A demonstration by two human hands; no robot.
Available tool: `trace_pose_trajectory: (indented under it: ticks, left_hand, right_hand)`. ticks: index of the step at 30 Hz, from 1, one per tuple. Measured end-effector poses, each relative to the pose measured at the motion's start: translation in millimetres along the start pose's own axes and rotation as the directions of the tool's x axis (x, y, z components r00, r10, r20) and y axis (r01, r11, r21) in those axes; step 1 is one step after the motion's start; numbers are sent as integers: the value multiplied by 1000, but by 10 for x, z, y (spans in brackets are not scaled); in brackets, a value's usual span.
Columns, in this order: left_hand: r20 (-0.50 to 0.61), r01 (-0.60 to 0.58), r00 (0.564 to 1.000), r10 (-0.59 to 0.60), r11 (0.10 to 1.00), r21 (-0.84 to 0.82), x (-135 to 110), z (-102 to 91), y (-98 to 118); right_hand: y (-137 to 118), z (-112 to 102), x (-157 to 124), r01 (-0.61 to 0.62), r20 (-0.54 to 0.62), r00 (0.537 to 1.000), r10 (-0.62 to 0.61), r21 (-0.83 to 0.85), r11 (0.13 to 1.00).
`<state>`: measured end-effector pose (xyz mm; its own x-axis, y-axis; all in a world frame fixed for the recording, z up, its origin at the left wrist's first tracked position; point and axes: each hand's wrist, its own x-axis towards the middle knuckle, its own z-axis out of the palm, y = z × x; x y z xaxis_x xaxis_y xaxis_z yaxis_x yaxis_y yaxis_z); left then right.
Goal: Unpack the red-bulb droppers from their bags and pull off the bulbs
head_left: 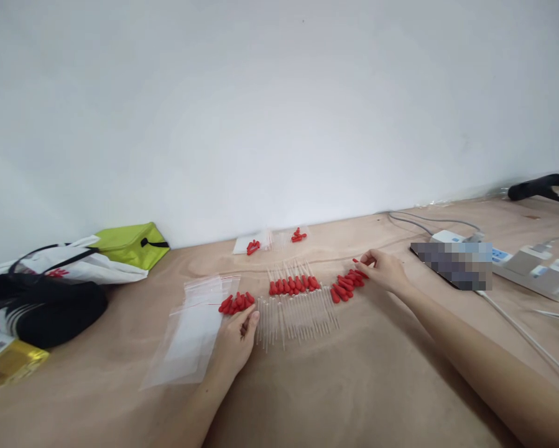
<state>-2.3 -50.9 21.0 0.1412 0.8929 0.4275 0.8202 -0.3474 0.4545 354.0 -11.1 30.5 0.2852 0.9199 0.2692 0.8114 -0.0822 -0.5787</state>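
My right hand (382, 269) pinches a red rubber dropper bulb (356, 262) at the far end of a slanting row of red bulbs (343, 290). Down by the left pile of red bulbs (236, 303), my left hand (236, 339) has its fingers curled and thumb drawn in; what they hold, if anything, is hidden. That pile rests on the edge of clear zip bags (190, 336). Between my hands lies a row of bare glass dropper tubes (298, 317). Just behind it are glass droppers with red bulbs fitted (294, 284), bulbs towards me.
Small bags with red bulbs (253, 247) lie near the wall, with another red cluster (298, 235) beside them. At left sit a green bag (132, 246), a white bag (102, 267) and a black item (60, 311). A phone (447, 264), cables and power strip (526, 267) occupy the right.
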Motion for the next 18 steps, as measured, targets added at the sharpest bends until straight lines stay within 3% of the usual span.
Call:
trace_pose_trajectory:
  ticks: [4,9,18]
  left_hand:
    - [29,18,999,-17,1000,-20,2,11,-29]
    - [32,21,999,-20,1000,-17,5,15,-20]
    - [42,24,999,-23,999,-27,9,12,-13]
  right_hand:
    - [5,-97,-7,-62,47,997,68,-120,991]
    - [-1,-104,-27,-52,116,991,74,-183,982]
    - [-97,-96,-51,-45,34,998,48,-109,993]
